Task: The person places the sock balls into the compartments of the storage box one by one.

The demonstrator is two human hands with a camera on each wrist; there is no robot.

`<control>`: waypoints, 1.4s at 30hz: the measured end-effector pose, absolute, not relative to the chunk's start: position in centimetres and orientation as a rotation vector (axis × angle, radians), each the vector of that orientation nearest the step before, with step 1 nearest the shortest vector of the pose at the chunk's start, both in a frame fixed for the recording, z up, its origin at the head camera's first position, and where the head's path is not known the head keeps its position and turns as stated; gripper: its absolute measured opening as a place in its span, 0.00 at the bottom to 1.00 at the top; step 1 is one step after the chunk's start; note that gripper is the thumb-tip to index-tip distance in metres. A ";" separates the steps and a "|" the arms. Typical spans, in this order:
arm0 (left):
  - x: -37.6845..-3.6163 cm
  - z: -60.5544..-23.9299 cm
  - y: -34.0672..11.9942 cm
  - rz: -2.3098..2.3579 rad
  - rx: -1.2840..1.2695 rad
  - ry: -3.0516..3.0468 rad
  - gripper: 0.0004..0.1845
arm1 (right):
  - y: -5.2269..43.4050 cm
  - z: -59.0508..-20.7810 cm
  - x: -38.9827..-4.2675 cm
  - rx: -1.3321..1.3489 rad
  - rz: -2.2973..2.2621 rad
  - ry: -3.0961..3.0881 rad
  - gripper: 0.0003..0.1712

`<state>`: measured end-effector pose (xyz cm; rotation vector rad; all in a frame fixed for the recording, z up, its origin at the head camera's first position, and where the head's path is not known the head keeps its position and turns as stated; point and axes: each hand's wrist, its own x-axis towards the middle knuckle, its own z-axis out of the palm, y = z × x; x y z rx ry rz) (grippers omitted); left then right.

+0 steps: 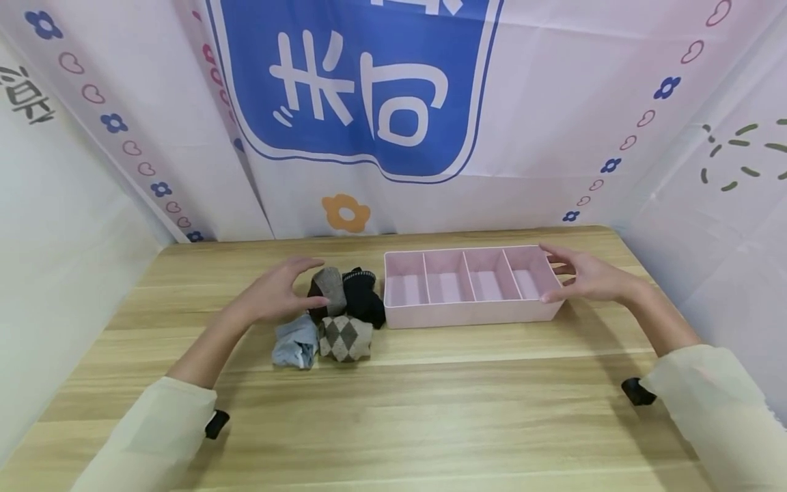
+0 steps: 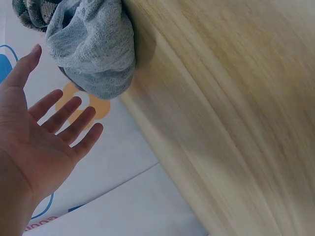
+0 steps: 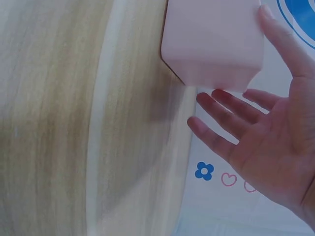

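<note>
A pink tray (image 1: 470,316) with four empty compartments lies on the wooden table (image 1: 430,410). To its left sit several rolled socks: a grey-brown one (image 1: 328,287), a black one (image 1: 364,298), an argyle one (image 1: 345,338) and a light blue one (image 1: 295,344). My left hand (image 1: 277,290) hovers open over the pile, fingers straight, holding nothing. In the left wrist view the left hand (image 2: 42,142) is spread beside the light blue sock (image 2: 93,49). My right hand (image 1: 584,277) is open at the tray's right end, thumb by its front corner. The right wrist view shows the right hand (image 3: 261,132) against the tray (image 3: 211,39).
Printed cloth walls (image 1: 369,102) enclose the table on the back, left and right. The table's back edge runs just behind the tray. Bare wood stretches in front of the socks and tray. Cream sleeves (image 1: 725,410) cover both forearms.
</note>
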<state>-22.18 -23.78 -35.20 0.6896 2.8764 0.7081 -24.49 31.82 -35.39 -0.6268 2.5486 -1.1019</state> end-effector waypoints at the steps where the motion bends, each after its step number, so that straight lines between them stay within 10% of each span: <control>1: -22.2 -35.3 -23.7 0.708 0.687 2.867 0.43 | 31.8 -35.4 -24.5 -0.628 -1.094 2.552 0.61; 42: -24.2 -36.8 -23.9 0.888 0.751 2.806 0.40 | 32.5 -36.9 -25.0 -0.547 -1.246 2.434 0.61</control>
